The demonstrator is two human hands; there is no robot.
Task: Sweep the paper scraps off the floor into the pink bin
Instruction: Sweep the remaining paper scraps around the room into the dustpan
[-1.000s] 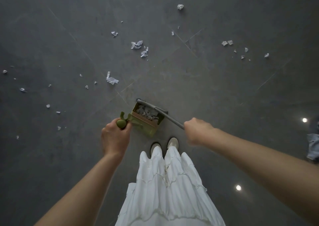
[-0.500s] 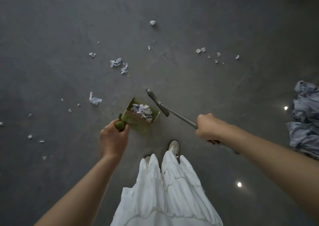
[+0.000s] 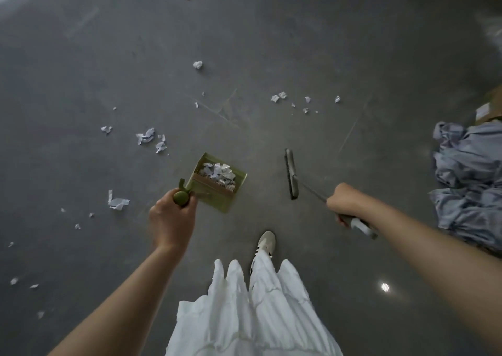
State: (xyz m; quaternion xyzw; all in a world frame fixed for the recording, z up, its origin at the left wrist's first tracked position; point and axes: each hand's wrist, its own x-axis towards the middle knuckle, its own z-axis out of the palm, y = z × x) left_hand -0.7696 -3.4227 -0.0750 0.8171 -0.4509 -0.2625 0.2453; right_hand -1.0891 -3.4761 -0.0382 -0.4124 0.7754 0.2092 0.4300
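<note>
Paper scraps (image 3: 118,203) lie scattered over the grey floor (image 3: 353,43) at left and centre. Left of centre, her left hand (image 3: 171,221) has its fingers wrapped round the handle of a green dustpan (image 3: 217,200) that holds paper. To its right, the right hand (image 3: 344,201) grips a broom (image 3: 291,175), its head apart from the dustpan. Grey cloth (image 3: 470,181) is heaped at the right edge.

Floor (image 3: 298,43): smooth grey concrete or tile, slight sheen w/ light glints. Scraps (image 3: 145,136): crumpled white paper. Dustpan (image 3: 217,192): olive green, prob. matt plastic. Broom (image 3: 291,173): dull grey handle, maybe metal. Skirt (image 3: 244,315): white pleated cloth. Heap (image 3: 470,181): wrinkled blue-grey cloth.
</note>
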